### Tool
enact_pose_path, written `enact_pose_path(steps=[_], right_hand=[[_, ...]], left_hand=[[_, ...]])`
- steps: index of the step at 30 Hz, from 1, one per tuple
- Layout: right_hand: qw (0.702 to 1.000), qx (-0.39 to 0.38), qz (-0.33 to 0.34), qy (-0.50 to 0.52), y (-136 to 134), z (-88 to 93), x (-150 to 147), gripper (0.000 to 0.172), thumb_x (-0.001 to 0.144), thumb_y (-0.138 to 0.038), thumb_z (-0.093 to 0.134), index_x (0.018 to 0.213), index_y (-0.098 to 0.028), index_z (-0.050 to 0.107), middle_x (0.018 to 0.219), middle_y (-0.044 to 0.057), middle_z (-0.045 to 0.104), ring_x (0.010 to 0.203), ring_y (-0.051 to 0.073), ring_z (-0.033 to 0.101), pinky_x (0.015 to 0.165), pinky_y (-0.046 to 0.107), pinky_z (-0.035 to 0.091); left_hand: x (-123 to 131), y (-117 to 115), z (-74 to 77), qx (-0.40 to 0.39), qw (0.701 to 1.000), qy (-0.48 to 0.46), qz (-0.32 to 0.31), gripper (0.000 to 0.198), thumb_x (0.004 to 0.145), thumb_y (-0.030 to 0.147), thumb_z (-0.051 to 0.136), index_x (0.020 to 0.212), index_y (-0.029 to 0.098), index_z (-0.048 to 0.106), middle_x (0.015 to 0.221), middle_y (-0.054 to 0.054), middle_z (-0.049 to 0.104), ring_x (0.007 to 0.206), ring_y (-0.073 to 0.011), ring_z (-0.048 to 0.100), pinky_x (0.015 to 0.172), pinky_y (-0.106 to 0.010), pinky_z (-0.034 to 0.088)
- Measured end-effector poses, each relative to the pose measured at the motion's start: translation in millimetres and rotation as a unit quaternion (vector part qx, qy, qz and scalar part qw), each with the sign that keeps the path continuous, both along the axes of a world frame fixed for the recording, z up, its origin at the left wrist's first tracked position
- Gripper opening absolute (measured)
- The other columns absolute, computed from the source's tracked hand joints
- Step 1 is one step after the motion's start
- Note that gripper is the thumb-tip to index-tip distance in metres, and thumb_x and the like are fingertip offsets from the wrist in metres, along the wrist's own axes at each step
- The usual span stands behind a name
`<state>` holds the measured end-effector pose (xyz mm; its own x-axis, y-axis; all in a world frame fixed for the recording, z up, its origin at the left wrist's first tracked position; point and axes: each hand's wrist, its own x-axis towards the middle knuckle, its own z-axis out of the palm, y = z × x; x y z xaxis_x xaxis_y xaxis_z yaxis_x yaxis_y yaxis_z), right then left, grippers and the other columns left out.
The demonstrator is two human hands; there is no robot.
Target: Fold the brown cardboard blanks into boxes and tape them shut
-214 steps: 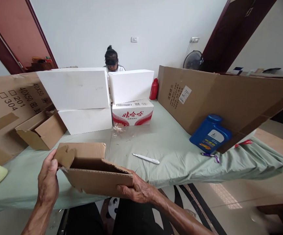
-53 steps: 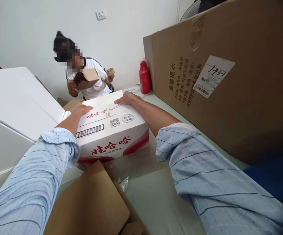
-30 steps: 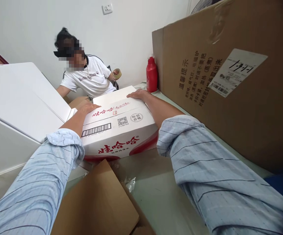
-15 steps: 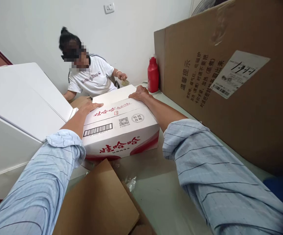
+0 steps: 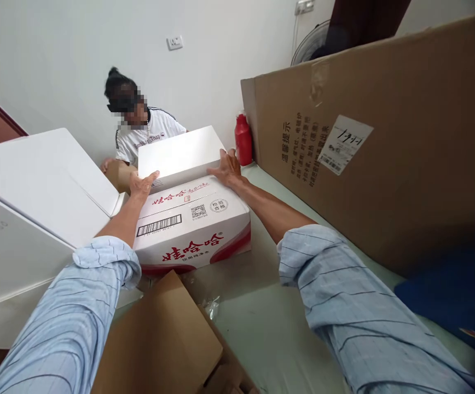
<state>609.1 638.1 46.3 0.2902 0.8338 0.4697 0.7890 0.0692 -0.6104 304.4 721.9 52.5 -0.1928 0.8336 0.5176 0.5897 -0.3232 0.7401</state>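
Observation:
A plain white box (image 5: 182,150) is held between my two hands just behind and above a printed white-and-red water carton (image 5: 192,241). My left hand (image 5: 144,185) grips its near left corner, thumb along the front face. On the right end, my right hand (image 5: 226,168) has its thumb on the front and its fingers over the far side. The carton rests on the table, with a barcode and a QR code on top. Whether the white box touches the carton I cannot tell.
A person (image 5: 151,128) sits across the table beside a brown cardboard piece (image 5: 120,172). Large white boxes (image 5: 40,169) stand left, a big brown carton (image 5: 369,180) right, near a red bottle (image 5: 243,139). An open cardboard flap (image 5: 159,334) lies in front, by clear plastic (image 5: 212,307).
The white box has risen higher behind the printed carton, now between both hands. The other person's raised hand is now hidden, and my view has shifted.

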Motion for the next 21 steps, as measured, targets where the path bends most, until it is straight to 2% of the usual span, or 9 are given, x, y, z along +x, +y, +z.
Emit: enact_pose_path(steps=[3, 6, 9, 11, 13, 16, 19, 21], right_hand=[[0.998, 0.057, -0.008, 0.03, -14.3, 9.1, 8.5, 0.065, 0.086, -0.038, 0.084, 0.14, -0.012, 0.06, 0.141, 0.02, 0.054, 0.126, 0.035, 0.062, 0.112, 0.053, 0.055], [0.987, 0.148, -0.017, 0.059, -34.0, 25.3, 20.8, 0.073, 0.087, -0.036, 0.082, 0.151, -0.011, 0.055, 0.142, 0.02, 0.054, 0.134, 0.037, 0.058, 0.118, 0.056, 0.052], [0.968, 0.232, 0.0, 0.092, -65.3, 37.2, 26.1, 0.08, 0.089, -0.039, 0.079, 0.158, -0.013, 0.049, 0.146, 0.02, 0.054, 0.141, 0.038, 0.054, 0.122, 0.058, 0.051], [0.955, 0.269, 0.02, 0.121, -93.2, 34.7, 21.8, 0.078, 0.092, -0.046, 0.076, 0.159, -0.015, 0.05, 0.146, 0.019, 0.054, 0.139, 0.036, 0.055, 0.12, 0.058, 0.053], [0.945, 0.283, 0.032, 0.163, -123.9, 21.2, 12.7, 0.075, 0.093, -0.052, 0.073, 0.156, -0.017, 0.053, 0.145, 0.019, 0.054, 0.136, 0.035, 0.057, 0.114, 0.056, 0.057], [0.94, 0.252, 0.043, 0.225, -164.8, -11.8, -0.8, 0.07, 0.092, -0.057, 0.072, 0.148, -0.018, 0.058, 0.141, 0.017, 0.055, 0.132, 0.034, 0.06, 0.112, 0.055, 0.058], [0.943, 0.215, 0.049, 0.249, -190.2, -39.0, -8.5, 0.062, 0.089, -0.057, 0.072, 0.137, -0.02, 0.062, 0.136, 0.015, 0.057, 0.13, 0.033, 0.062, 0.116, 0.054, 0.054], [0.944, 0.201, 0.061, 0.254, -199.1, -47.9, -13.5, 0.059, 0.087, -0.056, 0.073, 0.133, -0.022, 0.059, 0.138, 0.016, 0.059, 0.13, 0.033, 0.062, 0.115, 0.053, 0.054]], left_hand=[[12.8, -13.2, 8.1, 0.029, 0.998, -0.05, 0.019, 0.059, 0.076, 0.037, 0.092, 0.115, 0.013, 0.055, 0.126, -0.019, 0.068, 0.126, -0.0369, 0.065, 0.113, -0.051, 0.055], [21.0, -39.6, 18.9, 0.072, 0.995, -0.075, 0.004, 0.063, 0.076, 0.036, 0.092, 0.119, 0.015, 0.051, 0.136, -0.019, 0.065, 0.131, -0.0339, 0.064, 0.115, -0.048, 0.054], [15.3, -82.8, 27.6, 0.109, 0.991, -0.083, -0.014, 0.066, 0.077, 0.037, 0.092, 0.123, 0.017, 0.05, 0.139, -0.018, 0.064, 0.132, -0.0334, 0.064, 0.117, -0.049, 0.054], [3.0, -119.2, 27.6, 0.137, 0.987, -0.08, -0.024, 0.072, 0.076, 0.04, 0.092, 0.128, 0.018, 0.049, 0.14, -0.018, 0.063, 0.134, -0.0347, 0.063, 0.118, -0.052, 0.053], [-12.5, -157.4, 19.5, 0.171, 0.982, -0.06, -0.047, 0.081, 0.075, 0.044, 0.092, 0.136, 0.02, 0.045, 0.144, -0.018, 0.061, 0.136, -0.0358, 0.062, 0.118, -0.053, 0.053], [-33.1, -208.5, -7.6, 0.183, 0.981, -0.025, -0.064, 0.09, 0.076, 0.047, 0.089, 0.146, 0.02, 0.038, 0.149, -0.02, 0.058, 0.138, -0.0349, 0.062, 0.12, -0.052, 0.052], [-46.4, -244.1, -38.4, 0.159, 0.985, -0.02, -0.061, 0.089, 0.078, 0.044, 0.086, 0.148, 0.018, 0.037, 0.147, -0.021, 0.06, 0.135, -0.0338, 0.065, 0.118, -0.052, 0.054], [-52.8, -258.7, -51.4, 0.143, 0.987, -0.015, -0.067, 0.085, 0.08, 0.041, 0.084, 0.148, 0.019, 0.038, 0.146, -0.02, 0.061, 0.133, -0.0326, 0.067, 0.116, -0.051, 0.056]])
